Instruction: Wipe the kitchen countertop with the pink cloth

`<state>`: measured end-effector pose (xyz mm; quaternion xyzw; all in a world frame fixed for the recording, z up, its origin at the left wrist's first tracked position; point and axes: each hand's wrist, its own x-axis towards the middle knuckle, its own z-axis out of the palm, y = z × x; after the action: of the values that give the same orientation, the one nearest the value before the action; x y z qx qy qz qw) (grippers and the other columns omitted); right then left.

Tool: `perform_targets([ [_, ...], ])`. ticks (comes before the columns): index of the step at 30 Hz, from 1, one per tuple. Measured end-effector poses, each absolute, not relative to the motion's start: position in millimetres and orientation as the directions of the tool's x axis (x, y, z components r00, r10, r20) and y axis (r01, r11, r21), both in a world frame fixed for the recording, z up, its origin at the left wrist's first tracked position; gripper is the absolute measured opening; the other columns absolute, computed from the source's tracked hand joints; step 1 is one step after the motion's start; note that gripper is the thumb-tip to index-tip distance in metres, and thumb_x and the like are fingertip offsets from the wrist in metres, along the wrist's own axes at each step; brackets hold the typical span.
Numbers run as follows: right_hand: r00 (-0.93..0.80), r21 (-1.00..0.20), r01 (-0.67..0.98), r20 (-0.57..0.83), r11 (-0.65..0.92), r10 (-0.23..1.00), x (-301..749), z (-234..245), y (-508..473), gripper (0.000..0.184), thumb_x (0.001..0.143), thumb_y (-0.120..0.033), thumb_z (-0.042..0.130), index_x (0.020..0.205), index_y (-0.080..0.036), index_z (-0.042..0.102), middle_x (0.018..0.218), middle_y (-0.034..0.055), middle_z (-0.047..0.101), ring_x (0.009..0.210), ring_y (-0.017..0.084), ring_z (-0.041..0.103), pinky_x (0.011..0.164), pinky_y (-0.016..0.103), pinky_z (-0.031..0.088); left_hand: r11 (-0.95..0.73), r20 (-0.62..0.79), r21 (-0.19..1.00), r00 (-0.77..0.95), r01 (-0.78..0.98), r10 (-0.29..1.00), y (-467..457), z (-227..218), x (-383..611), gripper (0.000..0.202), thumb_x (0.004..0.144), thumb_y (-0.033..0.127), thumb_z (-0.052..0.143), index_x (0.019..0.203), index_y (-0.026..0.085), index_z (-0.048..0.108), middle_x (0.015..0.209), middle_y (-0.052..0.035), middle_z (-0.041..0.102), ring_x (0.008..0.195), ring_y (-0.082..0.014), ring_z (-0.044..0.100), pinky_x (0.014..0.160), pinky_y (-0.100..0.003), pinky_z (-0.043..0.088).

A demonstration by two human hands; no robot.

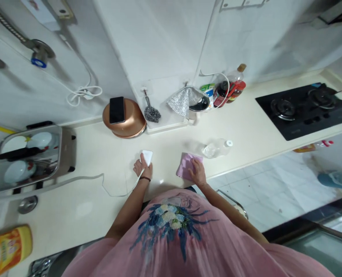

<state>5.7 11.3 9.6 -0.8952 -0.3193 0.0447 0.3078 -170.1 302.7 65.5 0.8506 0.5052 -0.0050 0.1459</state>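
Observation:
My left hand (142, 168) is on the counter, its fingers around a small white block (146, 157) with a white cord (111, 194) running off to the left. The block's exact kind is unclear. To the right, my right hand (198, 172) grips the edge of a folded pink cloth (185, 164) lying flat on the counter, fingers curled on its top. Just beyond the cloth, a clear plastic bottle (215, 149) with a white cap lies on its side.
A copper-coloured pot (136, 115) with a black phone (117, 110) on it stands by the wall. At left is a dish rack (67, 148) with bowls. Sauce bottles (237, 90) stand behind; a black gas hob (300, 127) is at right. The counter's front edge is close to me.

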Motion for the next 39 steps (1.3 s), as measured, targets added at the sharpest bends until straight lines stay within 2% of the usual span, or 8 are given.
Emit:
perform_targets([
  [5, 0.886, -0.589, 0.426, 0.116, -0.687, 0.45, 27, 5, 15, 0.06, 0.096, -0.037, 0.054, 0.152, -0.016, 0.053, 0.163, 0.0212, 0.047, 0.153, 0.036, 0.039, 0.125, 0.061, 0.039, -0.526, -0.008, 0.284, 0.55, 0.802, 0.835, 295, 65, -169, 0.079, 0.1, 0.041, 0.061, 0.168, 0.012, 0.033, 0.163, -0.0258, 0.039, 0.15, -0.0436, 0.033, 0.119, -0.061, 0.031],
  [10, 0.905, -0.587, 0.366, 0.043, -0.722, 0.424, 32, 9, 9, 0.073, 0.089, -0.037, 0.062, 0.157, -0.016, 0.046, 0.159, 0.0225, 0.049, 0.146, 0.038, 0.045, 0.119, 0.058, 0.044, -0.699, -0.027, 0.496, 0.813, 0.516, 0.581, 257, 53, -141, 0.046, 0.104, 0.035, 0.057, 0.146, 0.017, 0.061, 0.129, -0.0171, 0.068, 0.127, -0.0327, 0.057, 0.113, -0.05, 0.043],
  [15, 0.943, -0.546, 0.299, 0.042, -0.783, 0.331, 36, 26, 2, 0.077, 0.089, -0.039, 0.064, 0.159, -0.015, 0.045, 0.139, 0.0234, 0.061, 0.128, 0.039, 0.056, 0.108, 0.057, 0.051, -0.688, -0.068, 0.605, 0.887, 0.401, 0.457, 214, 42, -97, 0.034, 0.101, 0.029, 0.064, 0.131, 0.016, 0.069, 0.107, -0.0127, 0.072, 0.114, -0.0298, 0.063, 0.105, -0.046, 0.05],
  [19, 0.77, -0.444, 0.596, 0.082, -0.669, 0.633, 24, 33, 1, 0.058, 0.093, -0.029, 0.061, 0.15, -0.019, 0.059, 0.154, 0.0196, 0.055, 0.144, 0.035, 0.045, 0.121, 0.054, 0.04, -0.693, -0.039, 0.61, 0.888, 0.385, 0.459, 208, 41, -91, 0.039, 0.1, 0.028, 0.063, 0.137, 0.016, 0.066, 0.109, -0.0131, 0.072, 0.114, -0.03, 0.063, 0.104, -0.046, 0.05],
  [22, 0.61, -0.39, 0.729, -0.006, -0.563, 0.793, 13, 32, 13, 0.046, 0.097, -0.026, 0.059, 0.142, -0.028, 0.068, 0.158, 0.0125, 0.055, 0.146, 0.033, 0.044, 0.122, 0.052, 0.037, -0.7, -0.01, 0.594, 0.874, 0.396, 0.486, 218, 39, -111, 0.041, 0.102, 0.029, 0.06, 0.141, 0.017, 0.065, 0.11, -0.013, 0.072, 0.113, -0.0297, 0.063, 0.104, -0.046, 0.051],
  [26, 0.663, -0.356, 0.69, -0.039, -0.63, 0.748, 31, 30, 45, 0.041, 0.099, -0.033, 0.059, 0.139, -0.035, 0.071, 0.15, 0.0111, 0.062, 0.133, 0.035, 0.051, 0.11, 0.054, 0.041, -0.728, 0.046, 0.561, 0.863, 0.394, 0.503, 234, 33, -160, 0.043, 0.102, 0.028, 0.054, 0.143, 0.018, 0.064, 0.118, -0.0138, 0.072, 0.114, -0.0298, 0.063, 0.107, -0.047, 0.049],
  [31, 0.715, -0.437, 0.65, 0.074, -0.622, 0.696, 76, 26, 76, 0.039, 0.098, -0.018, 0.05, 0.125, -0.022, 0.078, 0.123, 0.0157, 0.07, 0.108, 0.03, 0.056, 0.1, 0.046, 0.046, -0.718, 0.056, 0.507, 0.813, 0.476, 0.579, 238, 24, -223, 0.044, 0.102, 0.027, 0.048, 0.142, 0.02, 0.066, 0.129, -0.0138, 0.071, 0.124, -0.0304, 0.061, 0.112, -0.049, 0.046],
  [39, 0.367, -0.506, 0.827, 0.159, -0.244, 0.916, 33, -6, 67, 0.035, 0.094, -0.014, 0.054, 0.115, -0.022, 0.081, 0.12, 0.0149, 0.072, 0.112, 0.027, 0.059, 0.103, 0.046, 0.049, -0.677, 0.006, 0.438, 0.751, 0.592, 0.661, 221, 12, -257, 0.046, 0.099, 0.027, 0.048, 0.141, 0.021, 0.068, 0.145, -0.0145, 0.066, 0.142, -0.032, 0.053, 0.117, -0.051, 0.04],
])
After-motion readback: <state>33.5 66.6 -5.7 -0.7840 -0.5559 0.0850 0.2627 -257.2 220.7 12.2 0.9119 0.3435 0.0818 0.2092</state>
